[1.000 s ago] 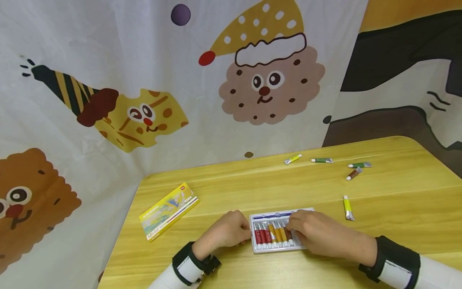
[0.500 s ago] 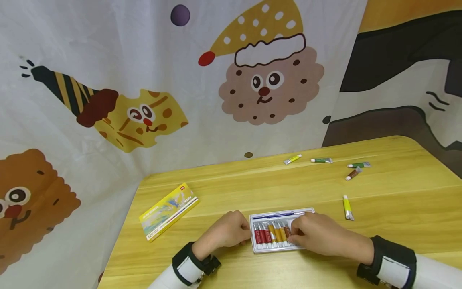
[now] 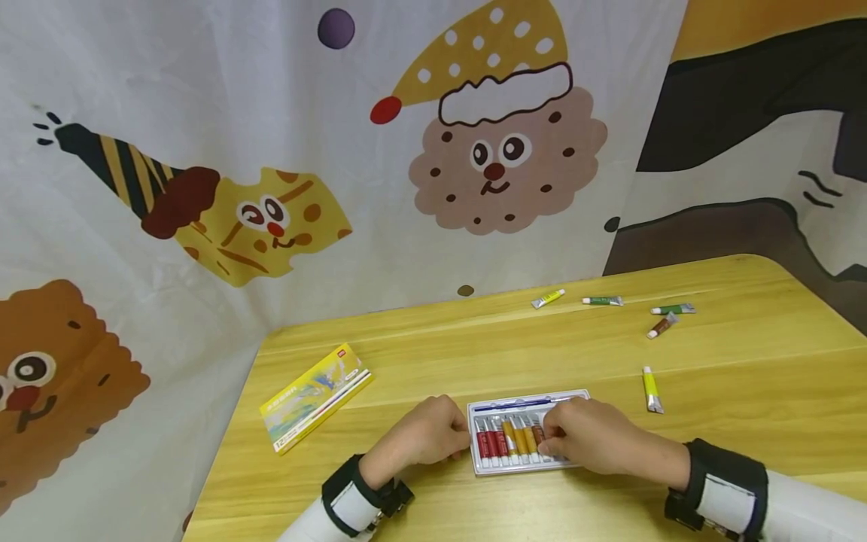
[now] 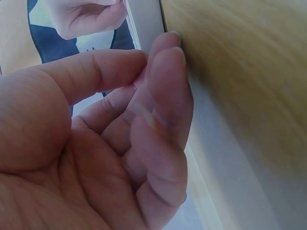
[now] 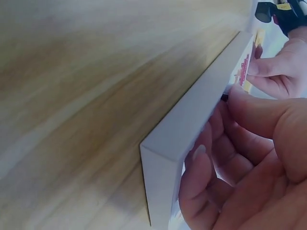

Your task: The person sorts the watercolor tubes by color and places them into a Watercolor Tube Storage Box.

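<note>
A white plastic paint tray point(image 3: 524, 469) lies on the table in the head view. It holds a row of paint tubes: red tubes point(image 3: 492, 444), ochre tubes point(image 3: 521, 438) and a brown paint tube point(image 3: 538, 434) at the row's right end. A blue-handled paintbrush point(image 3: 504, 405) lies along its far side. My left hand point(image 3: 433, 430) pinches the tray's left edge between thumb and fingers. Over the tray's right part, my right hand point(image 3: 588, 436) has thumb and fingertips at the brown tube and appears to pinch it; the fingers hide much of that end.
A yellow paint box point(image 3: 317, 397) lies at the left. Toward the back right are a yellow tube point(image 3: 549, 299), green tubes point(image 3: 603, 301) and a loose brown tube point(image 3: 662, 326). Another yellow tube point(image 3: 652, 390) lies right of the tray. A printed curtain hangs behind the table.
My right hand has shifted slightly toward the tray's near side, its thumb now lower along the brown tube. The left hand keeps its place on the tray's edge.
</note>
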`<state>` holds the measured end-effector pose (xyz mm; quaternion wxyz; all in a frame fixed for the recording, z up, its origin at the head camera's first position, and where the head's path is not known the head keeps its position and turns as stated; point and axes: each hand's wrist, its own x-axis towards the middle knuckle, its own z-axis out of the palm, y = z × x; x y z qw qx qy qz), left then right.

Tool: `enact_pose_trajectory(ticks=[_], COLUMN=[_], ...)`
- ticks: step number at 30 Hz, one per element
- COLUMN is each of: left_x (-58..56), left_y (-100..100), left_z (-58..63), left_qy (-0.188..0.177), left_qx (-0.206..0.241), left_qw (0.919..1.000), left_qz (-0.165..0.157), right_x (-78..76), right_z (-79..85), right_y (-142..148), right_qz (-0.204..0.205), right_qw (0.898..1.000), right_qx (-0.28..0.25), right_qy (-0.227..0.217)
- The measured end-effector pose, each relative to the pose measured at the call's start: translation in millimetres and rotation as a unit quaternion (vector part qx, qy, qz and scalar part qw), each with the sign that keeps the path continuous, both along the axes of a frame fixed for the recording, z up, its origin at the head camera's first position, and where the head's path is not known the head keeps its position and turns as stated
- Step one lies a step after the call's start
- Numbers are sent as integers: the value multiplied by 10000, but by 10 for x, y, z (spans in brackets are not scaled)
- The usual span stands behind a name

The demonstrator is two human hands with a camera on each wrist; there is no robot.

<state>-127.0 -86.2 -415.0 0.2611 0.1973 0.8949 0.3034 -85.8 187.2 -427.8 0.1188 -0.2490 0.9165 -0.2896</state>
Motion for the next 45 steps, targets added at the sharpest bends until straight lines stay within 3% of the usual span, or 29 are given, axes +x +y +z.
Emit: enact_pose_trajectory(ticks=[15, 20, 24, 30, 36, 41, 45], left_x=[15, 11, 7, 7, 8, 12, 13], left_y=[-18, -5, 2, -1, -2, 1, 1], left_z=[15, 14, 11, 9, 15, 12, 16], left_qy=[76, 124, 143, 94, 69, 80, 76], left_qx=[12, 26, 9, -35, -51, -53, -37], left_qw=[10000, 9999, 9998, 9999, 10000, 9999, 10000], left_qz=[-33, -77, -106, -55, -48, -53, -49], right_x=[3, -1, -42, -159, -296, -475, -648], right_z=[-23, 103, 284, 511, 491, 377, 277], right_y=[-50, -27, 31, 230, 517, 808, 1070], right_qz=[2, -44, -332, -843, -1193, -1635, -2073], right_qw=[9985, 9993, 9979, 9798, 9533, 9415, 9401], right_qx=[462, 362, 269, 343, 442, 991, 1515], right_qy=[283, 101, 492, 1783, 2739, 2776, 2242])
